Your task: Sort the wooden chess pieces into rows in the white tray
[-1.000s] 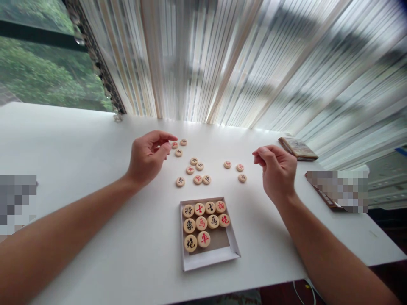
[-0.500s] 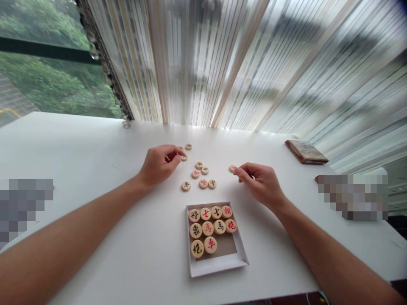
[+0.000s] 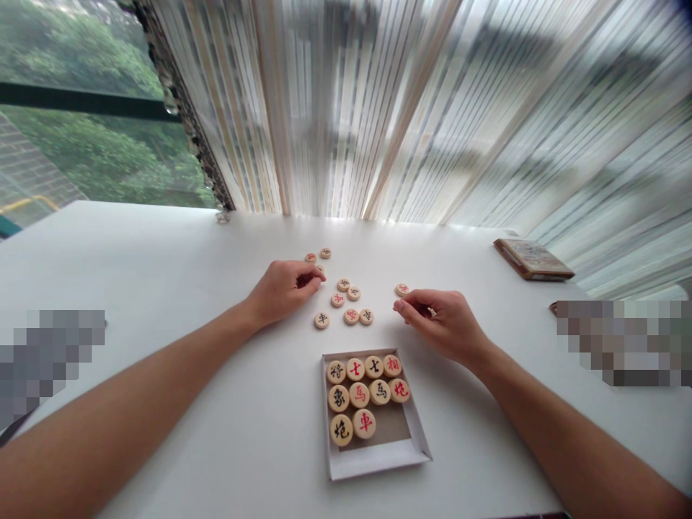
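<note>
My left hand [image 3: 286,292] is closed, thumb and index finger together, holding no visible thing. It partly covers a xiangqi piece [image 3: 321,269]; a red-marked piece [image 3: 310,257] and a black-marked one [image 3: 325,253] lie just behind. My right hand [image 3: 440,321], also closed with nothing seen in it, rests beside a red-marked piece [image 3: 401,289]. Between the hands lie several loose pieces, among them a black-marked chariot piece [image 3: 321,321] and a red-marked piece [image 3: 351,316]. Nearer to me, a shallow white box [image 3: 386,458] holds rows of pieces, including a red chariot [image 3: 364,424].
All of this is on a white table [image 3: 216,425]. A flat brown box [image 3: 533,259] lies at the back right. Striped sheer curtains [image 3: 346,108] hang along the far edge, with a window at left. Blurred-out patches cover things at both sides.
My left hand has shifted slightly towards me, off the piece at its fingertips. My right hand has drawn back from the red-marked piece, which stays on the table. The view has shifted slightly.
</note>
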### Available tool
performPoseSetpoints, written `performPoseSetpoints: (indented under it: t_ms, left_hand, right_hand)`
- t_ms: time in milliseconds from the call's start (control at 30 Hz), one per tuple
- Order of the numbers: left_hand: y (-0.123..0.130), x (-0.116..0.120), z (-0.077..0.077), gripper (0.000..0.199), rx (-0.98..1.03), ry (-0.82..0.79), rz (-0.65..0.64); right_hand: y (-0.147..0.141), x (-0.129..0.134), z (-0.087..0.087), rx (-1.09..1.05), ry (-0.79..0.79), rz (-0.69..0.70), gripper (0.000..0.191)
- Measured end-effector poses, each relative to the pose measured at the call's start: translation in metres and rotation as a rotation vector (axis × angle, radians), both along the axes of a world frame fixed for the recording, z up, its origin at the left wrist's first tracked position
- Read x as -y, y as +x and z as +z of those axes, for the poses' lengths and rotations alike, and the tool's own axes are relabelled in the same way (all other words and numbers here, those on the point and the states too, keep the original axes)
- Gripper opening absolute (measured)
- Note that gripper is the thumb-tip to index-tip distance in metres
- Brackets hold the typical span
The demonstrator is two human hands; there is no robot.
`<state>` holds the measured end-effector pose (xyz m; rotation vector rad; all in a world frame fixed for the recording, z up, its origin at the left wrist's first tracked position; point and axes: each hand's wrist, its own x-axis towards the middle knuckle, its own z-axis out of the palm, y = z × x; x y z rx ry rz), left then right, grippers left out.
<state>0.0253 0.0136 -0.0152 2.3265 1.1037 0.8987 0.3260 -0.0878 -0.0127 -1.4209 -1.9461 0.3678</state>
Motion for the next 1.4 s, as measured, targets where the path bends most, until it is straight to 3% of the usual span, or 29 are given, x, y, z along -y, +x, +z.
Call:
performPoseSetpoints:
  t_ms: [133, 333, 433, 1400]
  left_hand:
    - [0.0, -0.001, 0.002, 0.025, 0.039, -0.032, 0.064]
    - [-0.004, -0.007, 0.002, 0.026, 0.211, -0.033, 0.315]
    - [-0.005, -0.011, 0.001, 0.026, 0.226, -0.039, 0.382]
    - [-0.002, -0.009, 0.002, 0.025, 0.142, -0.058, 0.361]
  right_hand:
    - [-0.001, 0.0, 0.001, 0.017, 0.018, 0.016, 0.036]
    - [-0.002, 0.001, 0.003, 0.019, 0.037, 0.022, 0.035]
    - [-0.002, 0.001, 0.004, 0.023, 0.039, 0.02, 0.034]
    - [-0.006, 0.004, 0.01, 0.06, 0.034, 0.03, 0.033]
